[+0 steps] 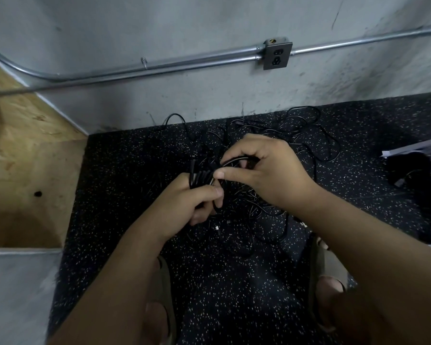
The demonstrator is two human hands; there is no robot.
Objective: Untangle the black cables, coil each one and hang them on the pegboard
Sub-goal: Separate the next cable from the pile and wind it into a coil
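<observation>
A tangle of thin black cables (306,135) lies spread on the speckled black floor mat (135,170) near the wall. My left hand (184,205) grips a bundle of coiled black cable loops (200,176), fingers curled round it. Just above and to the right, my right hand (261,170) pinches a strand of the same cable between thumb and fingers, beside the bundle. More cable trails down beneath both hands to the mat. No pegboard is in view.
A grey concrete wall (209,26) with metal conduit (159,66) and an outlet box (276,54) stands behind. A plywood panel (23,150) is at left. A dark object with a white edge (413,165) lies at right. My sandalled feet (326,265) stand on the mat.
</observation>
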